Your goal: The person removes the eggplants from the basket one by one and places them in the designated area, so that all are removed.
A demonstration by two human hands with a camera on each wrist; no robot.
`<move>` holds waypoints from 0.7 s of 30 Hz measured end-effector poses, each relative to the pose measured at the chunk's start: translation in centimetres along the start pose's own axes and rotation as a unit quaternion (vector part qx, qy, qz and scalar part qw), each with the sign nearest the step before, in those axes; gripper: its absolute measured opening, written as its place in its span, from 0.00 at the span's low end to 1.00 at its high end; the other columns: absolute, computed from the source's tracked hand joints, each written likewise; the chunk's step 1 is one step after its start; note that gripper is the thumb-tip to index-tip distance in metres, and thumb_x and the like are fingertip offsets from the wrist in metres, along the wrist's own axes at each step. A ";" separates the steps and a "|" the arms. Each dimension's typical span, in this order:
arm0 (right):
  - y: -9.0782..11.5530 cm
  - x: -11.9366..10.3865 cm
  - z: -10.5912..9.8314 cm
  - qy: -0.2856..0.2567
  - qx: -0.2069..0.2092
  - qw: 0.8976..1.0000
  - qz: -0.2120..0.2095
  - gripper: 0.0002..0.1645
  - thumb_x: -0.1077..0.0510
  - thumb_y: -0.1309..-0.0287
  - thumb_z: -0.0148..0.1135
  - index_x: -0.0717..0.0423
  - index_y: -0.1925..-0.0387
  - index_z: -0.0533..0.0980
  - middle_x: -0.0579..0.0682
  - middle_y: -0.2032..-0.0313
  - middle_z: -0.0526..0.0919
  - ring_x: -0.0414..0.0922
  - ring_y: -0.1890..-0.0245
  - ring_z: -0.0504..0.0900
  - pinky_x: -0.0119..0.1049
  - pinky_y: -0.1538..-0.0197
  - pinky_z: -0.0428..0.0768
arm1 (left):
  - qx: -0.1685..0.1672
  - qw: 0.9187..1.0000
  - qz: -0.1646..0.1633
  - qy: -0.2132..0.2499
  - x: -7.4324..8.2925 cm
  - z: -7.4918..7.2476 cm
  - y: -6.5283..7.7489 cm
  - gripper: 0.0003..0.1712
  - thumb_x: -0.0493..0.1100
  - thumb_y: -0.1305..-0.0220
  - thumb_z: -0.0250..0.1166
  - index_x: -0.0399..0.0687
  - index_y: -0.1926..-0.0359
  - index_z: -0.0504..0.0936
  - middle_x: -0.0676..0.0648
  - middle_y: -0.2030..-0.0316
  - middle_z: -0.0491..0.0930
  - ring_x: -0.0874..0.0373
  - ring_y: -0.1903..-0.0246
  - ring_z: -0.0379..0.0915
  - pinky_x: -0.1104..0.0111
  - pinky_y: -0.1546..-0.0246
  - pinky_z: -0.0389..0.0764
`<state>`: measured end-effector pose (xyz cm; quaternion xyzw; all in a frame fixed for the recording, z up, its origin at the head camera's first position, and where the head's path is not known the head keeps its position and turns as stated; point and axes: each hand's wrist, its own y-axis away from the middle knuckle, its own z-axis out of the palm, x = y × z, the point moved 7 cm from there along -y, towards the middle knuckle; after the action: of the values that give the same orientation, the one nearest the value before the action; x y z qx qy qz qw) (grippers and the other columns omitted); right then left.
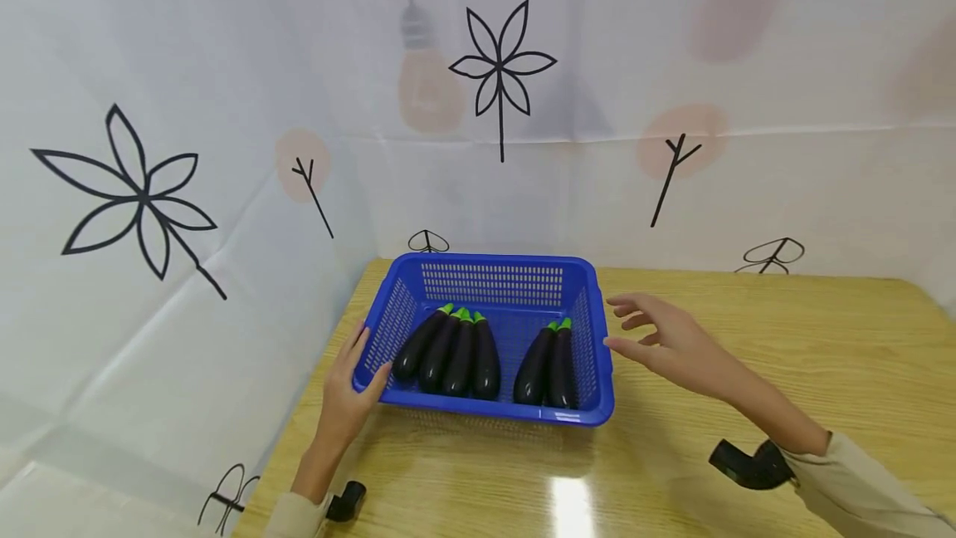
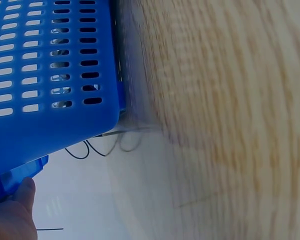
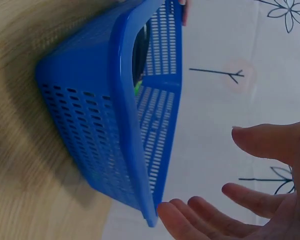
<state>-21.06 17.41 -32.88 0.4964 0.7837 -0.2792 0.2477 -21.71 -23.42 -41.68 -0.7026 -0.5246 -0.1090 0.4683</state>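
A blue plastic basket [image 1: 489, 410] with slotted walls sits on the wooden table. Several dark purple eggplants [image 1: 457, 359] with green stems lie side by side in its left part, and two more eggplants [image 1: 562, 368] lie at the right. My left hand [image 1: 348, 397] rests against the basket's front left corner, thumb apart from its straight fingers; in the left wrist view a fingertip [image 2: 26, 192] overlaps the blue rim. Beside the right rim, my right hand [image 1: 668, 343] stays slightly apart with loosely bent fingers. In the right wrist view nothing lies between thumb and fingers.
The yellow wooden table [image 1: 777, 347] extends to the right and in front of the basket. A white cloth backdrop [image 1: 568, 189] with plant drawings hangs behind and along the left side. Black devices [image 1: 750, 465] are worn at both wrists.
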 end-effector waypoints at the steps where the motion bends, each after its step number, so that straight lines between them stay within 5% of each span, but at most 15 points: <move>1: -0.3 0.0 0.2 -0.001 -0.003 1.000 0.008 0.32 0.49 0.39 0.61 0.61 0.39 0.66 0.61 0.48 0.76 0.57 0.52 0.78 0.49 0.58 0.80 | 0.000 1.000 -0.001 -0.001 -0.1 0.0 0.0 0.37 0.41 0.43 0.67 0.36 0.34 0.66 0.43 0.32 0.61 0.43 0.35 0.58 0.44 0.42 0.63; 11: -3.7 0.6 2.2 -0.088 -0.091 0.988 0.089 0.35 0.51 0.42 0.64 0.67 0.41 0.65 0.68 0.52 0.73 0.49 0.66 0.82 0.40 0.66 0.82 | 0.006 1.000 0.008 -0.004 0.0 0.0 -0.1 0.36 0.39 0.43 0.66 0.36 0.34 0.66 0.41 0.33 0.61 0.42 0.36 0.59 0.43 0.43 0.63; 21: -6.5 1.0 5.3 -0.080 -0.140 0.978 0.133 0.32 0.57 0.46 0.67 0.70 0.44 0.67 0.63 0.61 0.78 0.53 0.71 0.83 0.42 0.68 0.82 | 0.004 1.000 0.013 -0.005 -0.1 0.1 -0.1 0.35 0.39 0.42 0.65 0.35 0.34 0.65 0.41 0.33 0.61 0.41 0.36 0.59 0.43 0.43 0.64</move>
<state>-26.81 12.20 -36.12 0.5327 0.7198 -0.1704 0.4112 -21.88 -23.41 -41.77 -0.7078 -0.5183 -0.0972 0.4700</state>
